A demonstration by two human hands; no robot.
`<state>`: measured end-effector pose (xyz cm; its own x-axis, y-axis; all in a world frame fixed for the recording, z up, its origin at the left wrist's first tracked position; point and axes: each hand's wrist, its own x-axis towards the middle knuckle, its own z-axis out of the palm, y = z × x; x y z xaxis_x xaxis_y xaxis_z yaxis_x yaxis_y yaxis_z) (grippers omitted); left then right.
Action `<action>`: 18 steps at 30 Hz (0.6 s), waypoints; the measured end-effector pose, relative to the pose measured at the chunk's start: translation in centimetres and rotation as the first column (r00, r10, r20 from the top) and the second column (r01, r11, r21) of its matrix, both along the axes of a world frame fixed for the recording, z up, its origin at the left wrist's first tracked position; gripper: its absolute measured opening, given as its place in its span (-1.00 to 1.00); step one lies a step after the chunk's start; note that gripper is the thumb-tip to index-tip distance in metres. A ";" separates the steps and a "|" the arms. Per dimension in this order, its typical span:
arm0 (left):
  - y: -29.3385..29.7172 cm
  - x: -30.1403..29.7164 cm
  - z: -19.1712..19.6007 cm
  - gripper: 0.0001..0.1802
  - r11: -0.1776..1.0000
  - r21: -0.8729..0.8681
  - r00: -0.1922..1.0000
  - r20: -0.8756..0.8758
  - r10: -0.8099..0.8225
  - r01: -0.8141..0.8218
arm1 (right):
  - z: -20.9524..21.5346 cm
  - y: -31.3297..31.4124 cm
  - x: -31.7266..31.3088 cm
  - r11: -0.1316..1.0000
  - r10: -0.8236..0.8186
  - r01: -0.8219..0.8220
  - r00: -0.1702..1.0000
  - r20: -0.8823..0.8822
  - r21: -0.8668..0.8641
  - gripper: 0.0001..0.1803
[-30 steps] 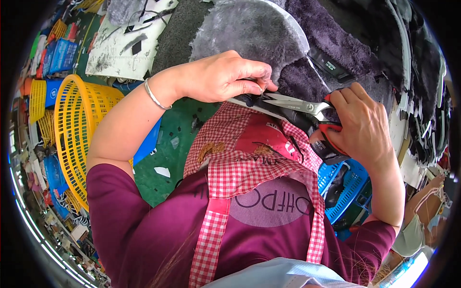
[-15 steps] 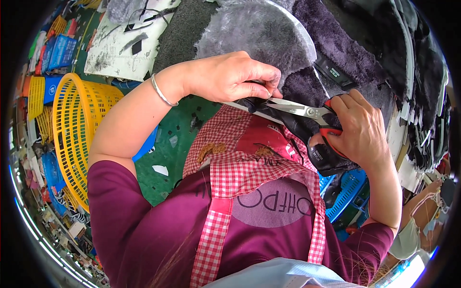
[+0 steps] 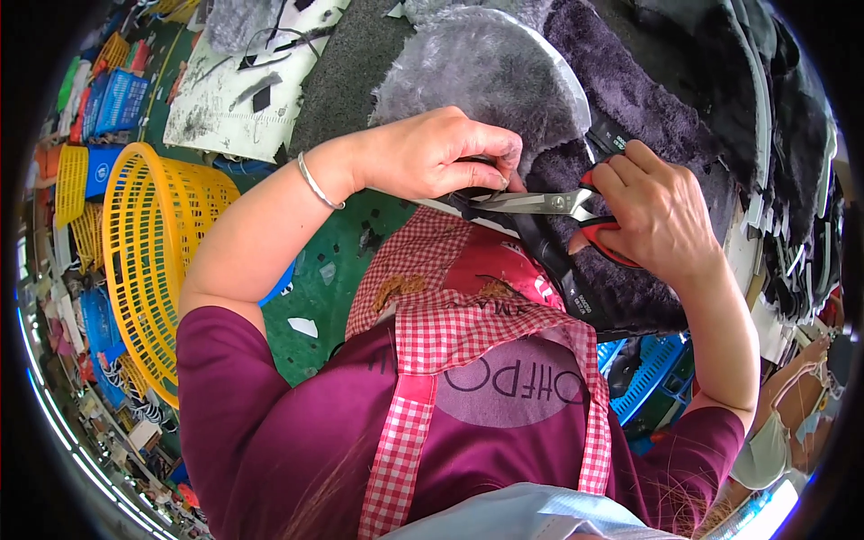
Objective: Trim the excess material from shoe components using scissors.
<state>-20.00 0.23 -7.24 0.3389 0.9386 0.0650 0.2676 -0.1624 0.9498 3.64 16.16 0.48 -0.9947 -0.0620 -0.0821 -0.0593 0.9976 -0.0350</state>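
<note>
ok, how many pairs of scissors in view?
1: the red-and-black-handled scissors, held in the right hand, blades pointing leftward beside the left hand. More could be hidden in the background clutter.

The bare left hand (image 3: 461, 155) is pinching thumb toward bent index finger, its back facing upward; the left forearm (image 3: 256, 225) is slanting inward from a sharply bent elbow. The bare right hand (image 3: 655, 209) is holding its fingers curled, its thumb pointing left; the right forearm (image 3: 723, 319) is slanting upward and inward.
</note>
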 end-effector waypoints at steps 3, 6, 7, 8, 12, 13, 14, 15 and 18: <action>-1.7 0.5 0.3 -0.82 0.976 0.122 0.983 -0.028 0.182 -0.178 | 0.1 0.1 0.5 1.000 -0.014 0.015 0.999 -0.047 0.025 -0.41; -3.2 -0.6 2.8 -0.53 0.764 0.602 0.805 -0.321 0.498 -0.232 | -0.9 0.2 1.6 0.998 -0.061 0.062 0.995 -0.078 0.010 -0.42; -3.9 -0.8 3.0 -0.48 0.805 0.547 0.816 -0.342 0.465 -0.229 | -1.2 0.1 2.0 0.995 -0.092 0.089 0.991 -0.101 -0.034 -0.43; -5.0 -0.9 3.3 -0.43 0.839 0.491 0.818 -0.368 0.442 -0.233 | -1.3 -0.1 2.1 0.992 -0.109 0.099 0.986 -0.129 -0.079 -0.43; -7.2 0.1 3.1 -0.42 0.861 -0.054 0.837 -0.271 0.475 -0.506 | -2.0 -0.8 2.9 0.984 -0.175 0.167 0.974 -0.145 -0.067 -0.39; -7.2 0.4 3.2 -0.46 0.872 -0.051 0.861 -0.198 0.469 -0.487 | -2.4 -1.0 3.1 0.983 -0.181 0.171 0.966 -0.185 -0.065 -0.39; -7.1 0.7 3.1 -0.51 0.879 -0.048 0.876 -0.125 0.465 -0.474 | -2.5 -1.3 3.1 0.983 -0.182 0.172 0.964 -0.194 -0.068 -0.39; -6.7 1.1 2.2 -0.56 0.883 0.155 0.878 -0.122 0.463 -0.444 | -2.5 -1.6 3.2 0.983 -0.178 0.164 0.964 -0.199 -0.088 -0.39; -6.0 1.4 0.3 -0.59 0.847 0.248 0.873 -0.008 0.487 -0.470 | -2.5 -2.3 3.7 0.979 -0.195 0.176 0.956 -0.220 -0.106 -0.40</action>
